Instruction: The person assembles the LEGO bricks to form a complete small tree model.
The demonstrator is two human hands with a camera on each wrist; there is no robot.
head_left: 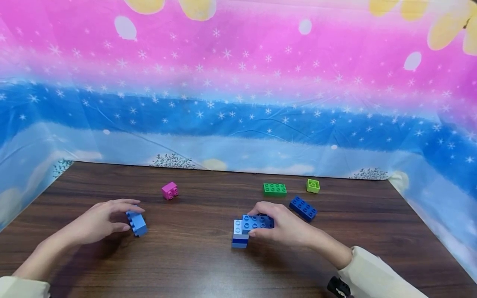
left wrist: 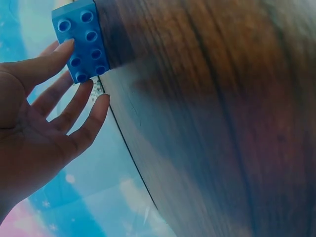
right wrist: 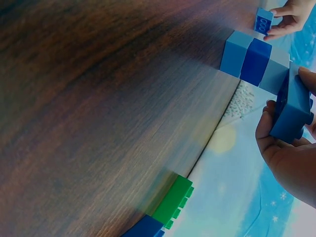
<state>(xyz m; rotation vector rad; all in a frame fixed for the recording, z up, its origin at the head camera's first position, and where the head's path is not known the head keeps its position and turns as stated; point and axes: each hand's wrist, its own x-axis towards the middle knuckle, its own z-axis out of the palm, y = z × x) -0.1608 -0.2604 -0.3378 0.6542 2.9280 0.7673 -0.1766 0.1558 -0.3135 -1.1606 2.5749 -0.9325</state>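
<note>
My right hand (head_left: pixel 285 223) grips a blue eight-stud brick (head_left: pixel 250 223) by its long sides, thumb on the near side. One end of that brick overlaps the top of a short stack: a light blue brick (head_left: pixel 237 227) uppermost, a dark blue brick (right wrist: pixel 256 61) in the middle, a blue brick (right wrist: pixel 234 52) at the base. The brick's other end sticks out to the right under my fingers. On the left, my left hand (head_left: pixel 97 221) pinches another blue brick (head_left: pixel 138 224), which lies on its side with studs toward the thumb (left wrist: pixel 57 57).
A pink brick (head_left: pixel 169 190) lies farther back on the brown wooden table (head_left: pixel 186 260). Behind my right hand are a green brick (head_left: pixel 274 189), a lime brick (head_left: pixel 313 186) and a dark blue brick (head_left: pixel 303 208). Patterned cloth (head_left: pixel 238 136) hangs around the table.
</note>
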